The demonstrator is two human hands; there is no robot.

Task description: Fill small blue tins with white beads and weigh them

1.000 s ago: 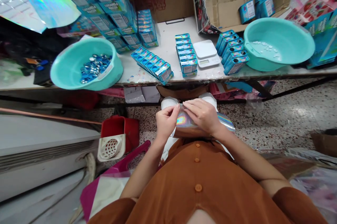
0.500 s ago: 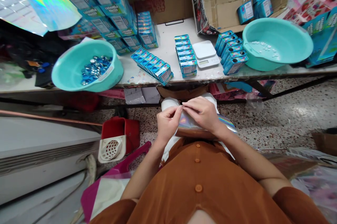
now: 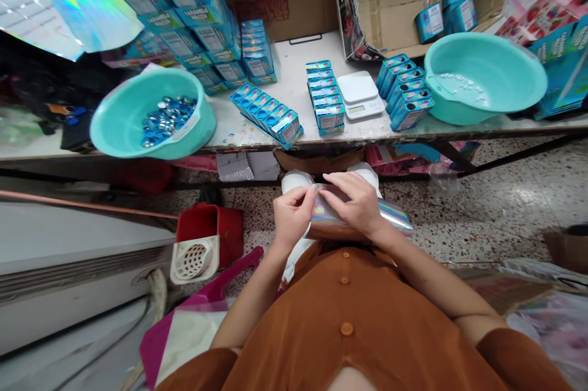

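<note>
A shiny holographic sheet (image 3: 327,212) lies across my lap, its curved right end (image 3: 395,216) sticking out past my wrist. My left hand (image 3: 294,212) is closed in a pinch at the upper left edge of this sheet. Just to the right, my right hand (image 3: 354,202) hovers over the sheet with thumb and forefinger apart, the thumb tip close to the pinched edge. Whether anything small sits between the left fingertips is too fine to make out. Part of the sheet is hidden beneath the right hand.
On the table ahead stand a turquoise basin (image 3: 103,133) of blue wrapped candies, rows of small blue boxes (image 3: 266,115), a white scale (image 3: 357,86) and a second turquoise basin (image 3: 496,72) with small white pieces. A red bucket (image 3: 229,235) is on the floor at left.
My right thumb and forefinger have parted from near the left fingertips, and the right hand has opened over the sheet. The left hand keeps its pinch, almost in place.
</note>
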